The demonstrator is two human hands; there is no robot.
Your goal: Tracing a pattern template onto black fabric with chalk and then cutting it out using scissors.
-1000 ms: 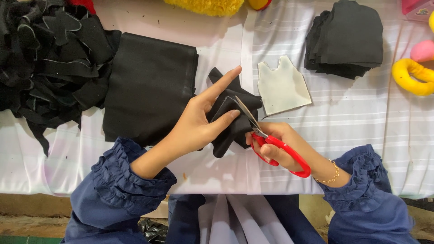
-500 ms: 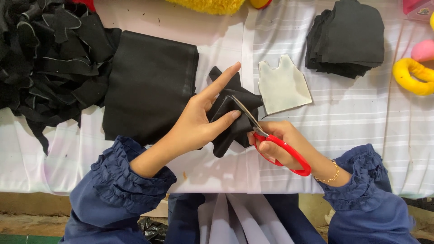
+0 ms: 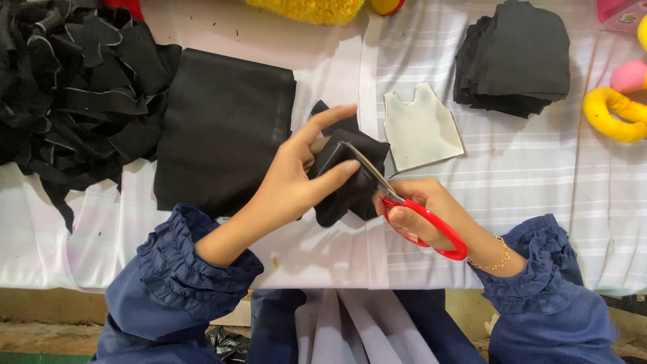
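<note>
My left hand (image 3: pixel 296 176) pinches a folded piece of black fabric (image 3: pixel 354 176) between thumb and fingers, just above the white-covered table (image 3: pixel 526 182). My right hand (image 3: pixel 421 210) grips red-handled scissors (image 3: pixel 431 226); their metal blades lie across the top of the fabric piece, pointing up and left. A pale paper pattern (image 3: pixel 421 128) shaped like a small vest lies on the table just right of the fabric.
A folded sheet of black cloth (image 3: pixel 226 128) lies to the left, with a heap of black offcuts (image 3: pixel 74 81) beyond it. A stack of cut black pieces (image 3: pixel 519 57) sits at the upper right. Yellow and pink toys (image 3: pixel 617 108) lie at the right edge.
The scissor blades have slid a little further up and left across the fabric piece. My left hand keeps its hold with the index finger still stretched out.
</note>
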